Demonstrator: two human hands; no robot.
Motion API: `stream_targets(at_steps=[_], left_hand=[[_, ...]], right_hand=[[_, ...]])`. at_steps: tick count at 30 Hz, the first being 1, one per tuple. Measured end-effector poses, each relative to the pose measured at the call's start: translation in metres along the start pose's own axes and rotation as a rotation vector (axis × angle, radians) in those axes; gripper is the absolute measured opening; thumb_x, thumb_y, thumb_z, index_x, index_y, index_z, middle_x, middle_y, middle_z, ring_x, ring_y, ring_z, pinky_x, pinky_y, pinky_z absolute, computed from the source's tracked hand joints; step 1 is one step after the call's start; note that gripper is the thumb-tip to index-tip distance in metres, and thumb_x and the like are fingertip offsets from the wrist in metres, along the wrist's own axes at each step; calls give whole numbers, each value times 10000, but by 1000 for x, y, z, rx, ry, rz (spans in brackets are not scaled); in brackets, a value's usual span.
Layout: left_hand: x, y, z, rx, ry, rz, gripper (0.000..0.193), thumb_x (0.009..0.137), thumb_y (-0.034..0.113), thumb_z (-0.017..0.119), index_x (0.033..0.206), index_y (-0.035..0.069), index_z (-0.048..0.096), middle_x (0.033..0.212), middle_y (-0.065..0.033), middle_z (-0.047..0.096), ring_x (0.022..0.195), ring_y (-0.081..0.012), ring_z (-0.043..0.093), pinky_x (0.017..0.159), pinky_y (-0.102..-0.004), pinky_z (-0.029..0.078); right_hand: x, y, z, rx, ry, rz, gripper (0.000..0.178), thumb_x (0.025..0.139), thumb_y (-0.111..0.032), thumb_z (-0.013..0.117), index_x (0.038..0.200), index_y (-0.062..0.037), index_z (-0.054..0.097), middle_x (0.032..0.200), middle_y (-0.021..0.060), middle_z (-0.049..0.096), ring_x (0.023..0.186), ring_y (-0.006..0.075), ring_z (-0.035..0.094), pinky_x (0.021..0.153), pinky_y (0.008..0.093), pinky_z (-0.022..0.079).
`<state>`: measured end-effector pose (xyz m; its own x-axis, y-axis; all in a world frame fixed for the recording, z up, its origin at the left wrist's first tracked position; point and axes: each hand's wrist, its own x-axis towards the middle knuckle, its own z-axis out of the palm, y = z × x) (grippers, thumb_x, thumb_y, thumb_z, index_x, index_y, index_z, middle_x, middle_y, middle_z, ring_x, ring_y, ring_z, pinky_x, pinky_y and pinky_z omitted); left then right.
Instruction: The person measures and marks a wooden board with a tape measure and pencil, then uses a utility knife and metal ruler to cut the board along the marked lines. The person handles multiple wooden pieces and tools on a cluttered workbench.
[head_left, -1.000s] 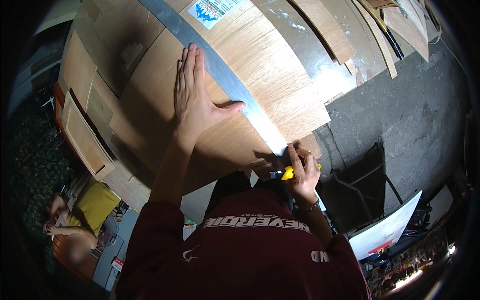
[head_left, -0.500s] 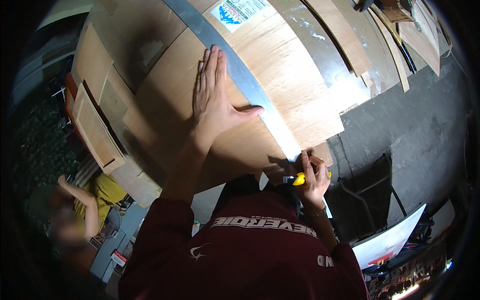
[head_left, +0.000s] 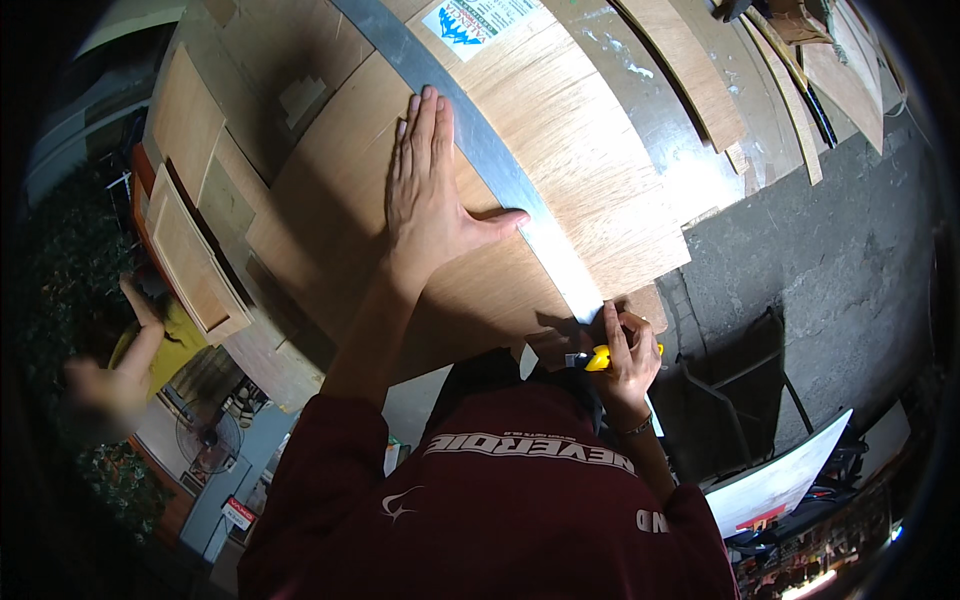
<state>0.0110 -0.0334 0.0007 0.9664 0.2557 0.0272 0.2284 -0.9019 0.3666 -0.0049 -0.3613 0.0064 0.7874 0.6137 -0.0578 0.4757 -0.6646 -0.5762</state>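
My left hand (head_left: 428, 195) lies flat on a thin plywood sheet (head_left: 600, 185), fingers stretched out and thumb spread. Its fingertips and thumb press on a long metal straightedge (head_left: 480, 150) that runs across the sheet toward me. At the near end of the straightedge, my right hand (head_left: 630, 360) is closed round a yellow utility knife (head_left: 598, 358). The index finger of that hand reaches to the end of the straightedge. A printed label (head_left: 478, 25) is stuck on the plywood at the top.
Plywood strips (head_left: 690, 80) lie on the worktable at the far right. A shallow wooden frame (head_left: 195, 260) rests at the left edge. Another person (head_left: 145, 340) in yellow is at the lower left, near a fan (head_left: 208, 438). A dark metal stand (head_left: 730, 380) is on the concrete floor at right.
My hands, the straightedge and the knife stay in place. At the left, the other person has shifted, bringing the fan more into view.
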Motion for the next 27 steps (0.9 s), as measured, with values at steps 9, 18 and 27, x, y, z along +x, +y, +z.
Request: stream_targets(at_steps=[9,18,27], left_hand=[[0,1,-2,-6,-2,-2,1417,553,556,933,1573,-70,175,1617,-315,218,1507,-463,240,1205,-605,246],[2,4,-5,-26,1,-2,1388,567,520,937,1573,-65,181,1615,-314,227,1507,-463,239,1206,-598,240],[0,5,-1,-20,7,5,1359,584,514,933,1567,-68,196,1617,-313,227,1507,-468,234,1215,-582,230]], right_hand=[[0,2,1,2,1,-19,634,713,-197,868,1301,-54,680,1016,90,595,835,239,625,695,363,512],[0,1,-1,14,-2,-20,640,714,-190,853,1315,-65,673,1020,85,603,834,241,629,692,368,511],[-1,4,-4,-5,-48,-2,637,705,-239,854,1298,-83,680,1037,77,594,843,242,613,690,367,494]])
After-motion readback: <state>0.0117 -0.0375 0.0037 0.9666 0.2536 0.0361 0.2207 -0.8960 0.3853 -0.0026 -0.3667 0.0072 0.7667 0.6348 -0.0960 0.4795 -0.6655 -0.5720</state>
